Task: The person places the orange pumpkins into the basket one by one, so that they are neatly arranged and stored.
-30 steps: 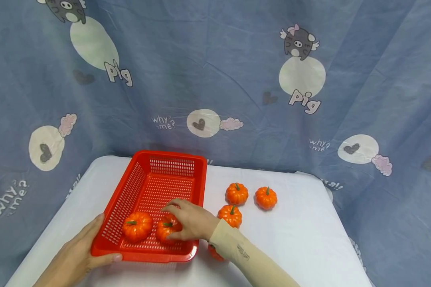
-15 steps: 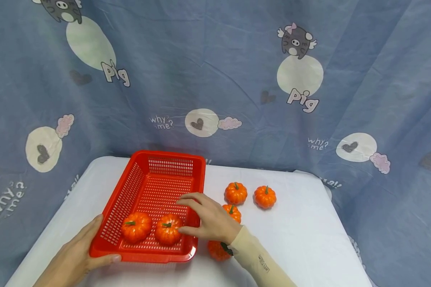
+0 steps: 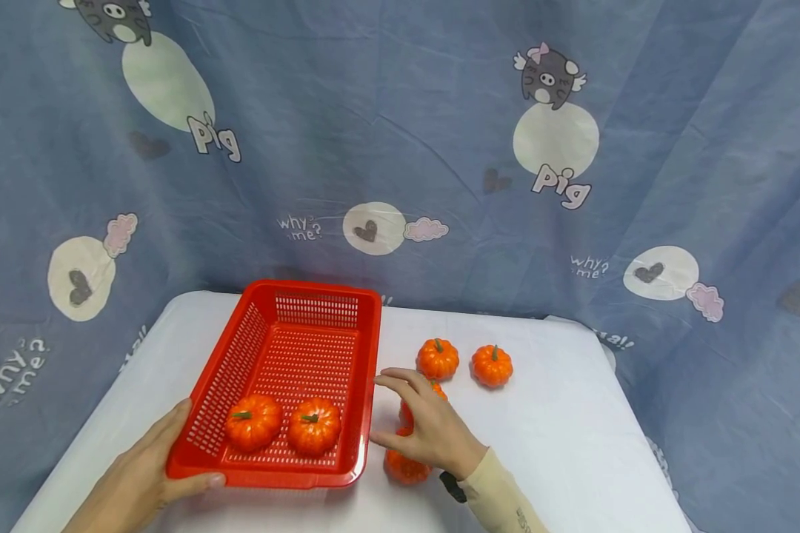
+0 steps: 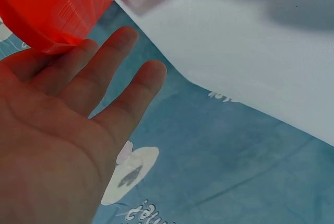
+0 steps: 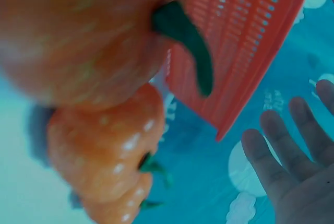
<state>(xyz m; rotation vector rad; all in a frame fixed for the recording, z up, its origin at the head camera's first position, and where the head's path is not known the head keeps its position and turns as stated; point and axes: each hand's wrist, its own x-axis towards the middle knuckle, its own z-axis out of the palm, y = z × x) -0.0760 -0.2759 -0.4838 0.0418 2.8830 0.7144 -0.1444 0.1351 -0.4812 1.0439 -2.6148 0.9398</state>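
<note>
My left hand [image 3: 133,474] rests against the front left corner of a red slotted plastic basket [image 3: 307,355]. Its thumb lies along the front wall, and the left wrist view shows fairly straight, spread fingers touching the rim. Inside the basket, at the front, sit a left orange toy pumpkin [image 3: 254,423] and a right pumpkin [image 3: 314,427]. Beyond the basket's right wall, my right hand [image 3: 433,426] is held over the near pumpkin [image 3: 405,470], fingers spread and holding nothing. It partly hides another pumpkin [image 3: 408,416]. A large pumpkin [image 5: 88,36] looms close in the right wrist view.
Behind the right hand, a pumpkin [image 3: 438,360] and a further pumpkin [image 3: 492,366] sit on the white-covered table [image 3: 560,444]. A blue printed curtain [image 3: 440,96] hangs around the table's far and side edges.
My right hand has moved right from the right-hand pumpkin in the basket, over the basket's wall, to the pumpkins on the table. That pumpkin stays in the basket. The left hand keeps its place.
</note>
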